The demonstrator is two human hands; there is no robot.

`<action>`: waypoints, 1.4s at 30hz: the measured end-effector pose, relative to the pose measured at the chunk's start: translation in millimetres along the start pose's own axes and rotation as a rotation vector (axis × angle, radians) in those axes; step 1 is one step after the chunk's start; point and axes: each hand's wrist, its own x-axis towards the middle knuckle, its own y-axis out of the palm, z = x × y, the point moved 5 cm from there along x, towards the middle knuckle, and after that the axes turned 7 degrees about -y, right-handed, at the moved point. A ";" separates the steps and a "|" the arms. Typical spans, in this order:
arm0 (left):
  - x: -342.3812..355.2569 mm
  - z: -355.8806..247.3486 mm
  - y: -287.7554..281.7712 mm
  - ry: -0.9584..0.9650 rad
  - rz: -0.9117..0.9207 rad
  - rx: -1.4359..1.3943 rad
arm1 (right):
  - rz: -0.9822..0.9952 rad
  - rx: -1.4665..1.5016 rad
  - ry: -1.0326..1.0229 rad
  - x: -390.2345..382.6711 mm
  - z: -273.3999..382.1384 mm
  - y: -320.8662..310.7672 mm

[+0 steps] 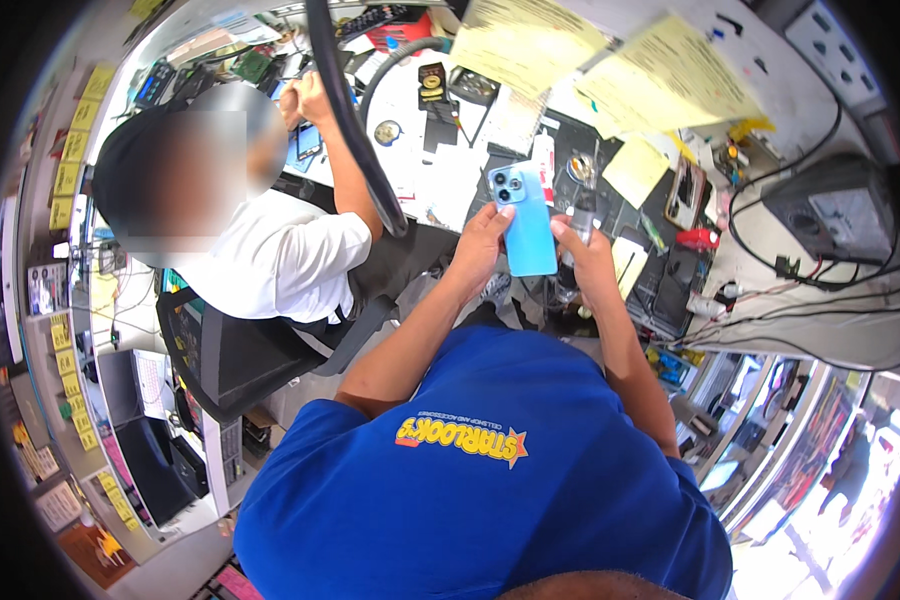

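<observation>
A light blue smartphone [530, 240] is held upright in front of me, its back with the camera module showing. My left hand [485, 240] grips its left edge, thumb on the back. My right hand [582, 250] is closed at its right edge, thumb against it; the other fingers are partly hidden. Just behind that hand is a long shiny dark object [580, 208] that I cannot make out. Beyond the phone lie white papers [410, 170] and a yellow paper [635, 170] on a cluttered dark work mat [650, 240].
A co-worker in a white shirt [280, 250] sits on a black chair [210, 365] at left, hands [305, 98] over the desk. A thick black cable [355, 130] hangs between us. A power supply [820, 210] with wires stands at right; shelving [65, 330] lines the far left.
</observation>
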 end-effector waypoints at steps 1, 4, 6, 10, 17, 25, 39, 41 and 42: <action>5.0 -0.9 -4.4 0.008 -0.027 -0.101 | 0.004 0.030 0.016 -1.7 3.0 2.3; 33.3 -14.8 -34.4 0.101 -0.167 -0.230 | -0.021 0.051 0.035 -3.1 -3.3 -1.2; 60.3 -22.0 -65.1 0.103 -0.138 -0.278 | -0.020 0.037 0.050 -7.5 -1.8 -2.8; 91.5 -42.1 -77.9 0.084 0.247 -0.565 | -0.006 -0.050 0.044 -10.5 -0.4 -4.3; 127.3 -87.2 -81.3 0.177 0.426 -0.671 | -0.019 -0.112 0.110 -12.6 -2.6 -7.1; 176.1 -83.7 -115.6 0.181 0.119 -0.577 | -0.049 -0.158 0.128 -11.1 -16.9 -17.7; 214.8 -129.9 -167.6 0.495 -0.757 0.332 | -0.053 -0.236 0.130 -18.1 -13.2 -1.5; 216.2 -130.6 -156.3 0.439 -0.773 0.412 | -0.078 -0.242 0.129 -20.5 -17.1 -6.9; 215.8 -130.1 -148.6 0.396 -0.752 0.426 | -0.090 -0.244 0.125 -22.7 -17.4 -8.9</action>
